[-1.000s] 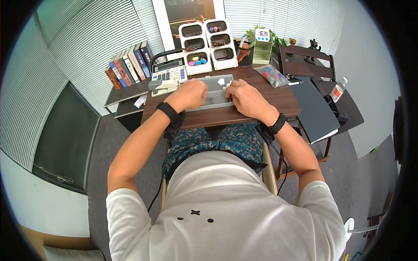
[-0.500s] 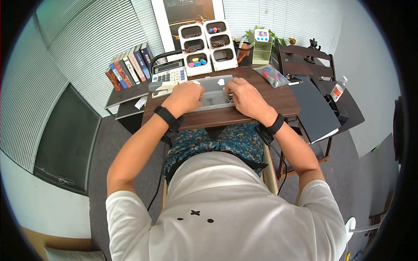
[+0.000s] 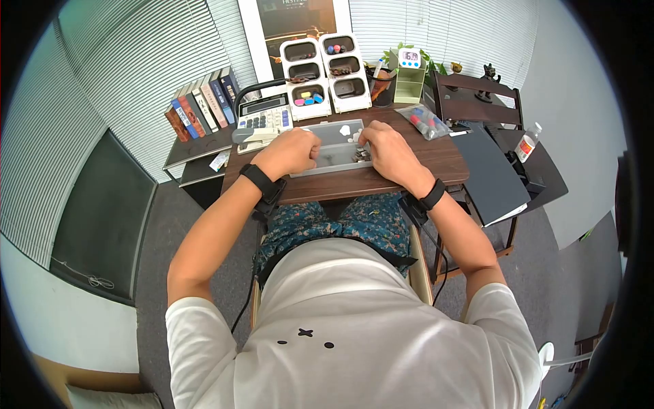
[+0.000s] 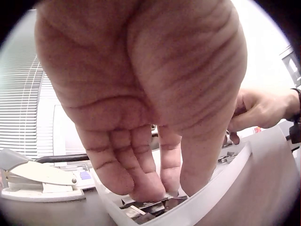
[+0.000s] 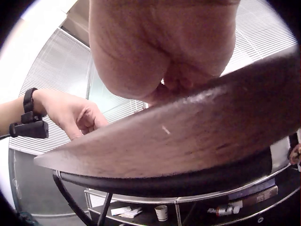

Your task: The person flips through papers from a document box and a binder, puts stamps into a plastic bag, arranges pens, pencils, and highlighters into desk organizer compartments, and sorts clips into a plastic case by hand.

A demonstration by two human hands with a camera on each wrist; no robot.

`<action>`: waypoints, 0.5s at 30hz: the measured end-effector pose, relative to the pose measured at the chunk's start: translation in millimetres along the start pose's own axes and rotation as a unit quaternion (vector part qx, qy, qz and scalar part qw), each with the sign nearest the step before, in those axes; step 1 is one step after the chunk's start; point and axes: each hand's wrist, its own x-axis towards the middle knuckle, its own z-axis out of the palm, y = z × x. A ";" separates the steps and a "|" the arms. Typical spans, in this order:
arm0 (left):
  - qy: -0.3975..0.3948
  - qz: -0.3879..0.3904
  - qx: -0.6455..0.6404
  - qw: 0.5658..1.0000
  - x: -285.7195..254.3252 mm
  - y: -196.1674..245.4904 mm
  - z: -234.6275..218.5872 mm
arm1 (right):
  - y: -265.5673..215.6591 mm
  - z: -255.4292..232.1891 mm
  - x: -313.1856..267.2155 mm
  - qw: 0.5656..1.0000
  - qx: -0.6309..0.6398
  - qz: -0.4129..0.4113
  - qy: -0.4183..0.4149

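On the desk in front of me lies a long translucent tray (image 3: pixel 320 170) with a raised rim. My left hand (image 3: pixel 293 153) reaches into its left end. In the left wrist view, that hand's fingers (image 4: pixel 145 181) and thumb point down onto small dark and silvery pieces (image 4: pixel 148 207). At the tray's right end is my right hand (image 3: pixel 392 153), back up and fingers bent, beside small metallic pieces (image 3: pixel 361 156). White pieces (image 3: pixel 345 129) show along the tray's far side. The right fingertips are mostly hidden behind the desk edge in the right wrist view; I cannot tell what they hold.
A stapler (image 3: pixel 255 135) and a calculator (image 3: pixel 264 120) stand left of the tray. Behind it rise two white bin racks (image 3: pixel 332 85) holding small items. A clear bag (image 3: pixel 424 123) with red and blue things lies to the right, near a pen holder (image 3: pixel 381 88).
My right hand has drawn slightly right, showing more of the metallic pieces beside it. The left hand has shifted slightly left and stays over the tray's left end.
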 end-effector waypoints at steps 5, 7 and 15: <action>0.025 0.025 0.022 0.999 5.1 -9.3 9.9 | 2.9 1.8 -0.9 1.000 0.001 -0.004 -0.008; 0.026 0.027 0.035 0.999 5.7 -5.5 7.7 | 2.8 1.6 -1.2 1.000 0.002 -0.003 -0.009; 0.150 0.011 -0.200 0.968 20.7 13.5 -4.5 | 1.7 2.9 -0.7 1.000 -0.003 -0.008 -0.013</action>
